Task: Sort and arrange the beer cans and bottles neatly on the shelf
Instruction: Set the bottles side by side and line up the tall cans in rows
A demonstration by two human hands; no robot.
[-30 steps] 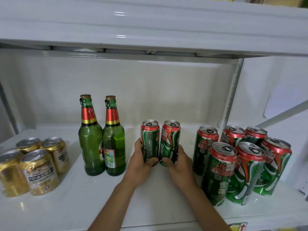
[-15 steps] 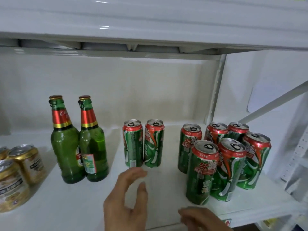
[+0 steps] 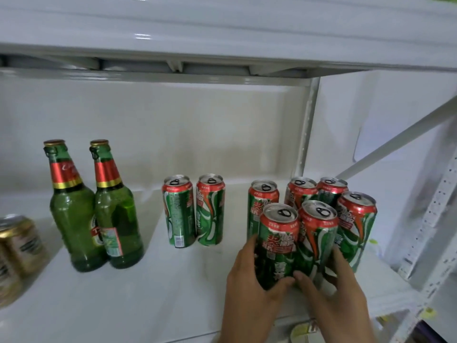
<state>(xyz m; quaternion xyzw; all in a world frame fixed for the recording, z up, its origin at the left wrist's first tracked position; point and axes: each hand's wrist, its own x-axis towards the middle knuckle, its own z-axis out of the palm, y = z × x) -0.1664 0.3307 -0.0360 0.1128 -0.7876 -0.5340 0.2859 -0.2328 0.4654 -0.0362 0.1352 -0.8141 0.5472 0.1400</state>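
both hands, off the can pair [image 3: 193,210] set to the right of the green bottles [image 3: 95,206] a second ago, now wrap the two front cans of the cluster farther right: left hand [image 3: 251,290] curled around the front-left can [image 3: 277,246], right hand [image 3: 345,293] around the front-right can [image 3: 316,241]. judging by this, these likely join the pair on the shelf [image 3: 123,305] next.

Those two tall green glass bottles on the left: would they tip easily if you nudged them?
Probably, if pushed high up: the green bottles are tall with narrow necks. They touch, so one may knock the other. Smooth glass on the glossy shelf may slide first.
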